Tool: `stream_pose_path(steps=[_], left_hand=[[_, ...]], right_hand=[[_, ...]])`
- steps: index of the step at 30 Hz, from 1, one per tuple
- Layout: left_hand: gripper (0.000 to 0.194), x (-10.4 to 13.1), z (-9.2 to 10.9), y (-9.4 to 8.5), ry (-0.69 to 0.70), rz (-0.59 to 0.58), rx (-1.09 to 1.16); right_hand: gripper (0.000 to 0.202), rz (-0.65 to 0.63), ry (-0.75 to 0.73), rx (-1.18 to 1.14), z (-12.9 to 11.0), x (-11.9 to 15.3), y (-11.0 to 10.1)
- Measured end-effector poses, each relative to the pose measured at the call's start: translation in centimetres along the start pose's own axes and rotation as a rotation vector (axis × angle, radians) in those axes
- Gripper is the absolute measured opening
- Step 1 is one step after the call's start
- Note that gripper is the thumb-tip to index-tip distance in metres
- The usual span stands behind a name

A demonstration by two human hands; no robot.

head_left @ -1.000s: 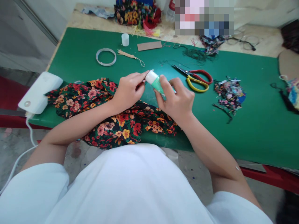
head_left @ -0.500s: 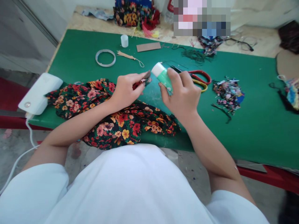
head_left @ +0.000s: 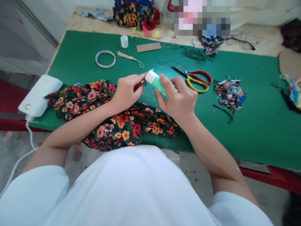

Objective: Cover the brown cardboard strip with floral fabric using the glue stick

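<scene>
My right hand is wrapped round a green and white glue stick, which is tilted with its white end up and to the left. That end meets a small flat piece pinched in my left hand, and it mostly hides the piece. A bit of dark red fabric shows between my left fingers. Beneath my left wrist and forearm lies a bunched floral cloth, black with red, pink and yellow flowers. Scissors with one red and one yellow handle rest behind my right hand.
On the green mat stand a white cap, a roll of tape, a beige tassel and a brown strip. Fabric scraps lie right. A white corded device sits at the left edge; glasses lie behind.
My right hand has moved left with the glue stick, whose white end now touches the piece in my left hand. More of the scissors shows. My left hand has hardly moved.
</scene>
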State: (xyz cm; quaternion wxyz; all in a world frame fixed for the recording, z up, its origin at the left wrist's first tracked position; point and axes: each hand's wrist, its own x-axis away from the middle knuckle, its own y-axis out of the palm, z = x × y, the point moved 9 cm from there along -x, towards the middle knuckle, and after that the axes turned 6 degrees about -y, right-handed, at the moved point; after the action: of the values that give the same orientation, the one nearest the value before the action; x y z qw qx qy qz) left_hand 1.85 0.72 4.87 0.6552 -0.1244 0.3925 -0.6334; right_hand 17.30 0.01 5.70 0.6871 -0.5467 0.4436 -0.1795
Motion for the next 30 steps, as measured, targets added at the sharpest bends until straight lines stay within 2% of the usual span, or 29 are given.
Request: stream_pose_path(steps=[7,12,16,20,23,26,30], left_hand=[[0.041,0.0,-0.3,0.1,0.001,-0.014,-0.019],[0.038,-0.1,0.4,-1.3,-0.014,-0.004,0.001],[0.039,-0.1,0.6,-1.8,-0.066,-0.020,0.128],[0.041,-0.4,-0.5,-0.5,-0.134,-0.102,0.312],[0.037,-0.9,-1.7,1.0,-0.180,-0.205,0.460],[0.033,-0.9,-2.7,2.5,-0.230,-0.312,0.517],[0.024,-0.6,-2.8,3.2,-0.233,-0.328,0.500]], right_hand=[[0.057,-0.015,0.019,-0.026,0.4,0.2,0.6],[0.056,0.006,0.031,-0.010,1.2,0.1,0.8],[0.055,0.054,0.055,-0.022,2.4,-0.3,1.5],[0.060,0.081,0.185,-0.135,4.5,-0.7,2.6],[0.049,0.105,0.305,-0.412,5.3,-0.8,3.5],[0.036,0.075,0.352,-0.649,4.7,-0.7,4.8],[0.042,0.051,0.289,-0.615,3.6,-0.2,5.9]])
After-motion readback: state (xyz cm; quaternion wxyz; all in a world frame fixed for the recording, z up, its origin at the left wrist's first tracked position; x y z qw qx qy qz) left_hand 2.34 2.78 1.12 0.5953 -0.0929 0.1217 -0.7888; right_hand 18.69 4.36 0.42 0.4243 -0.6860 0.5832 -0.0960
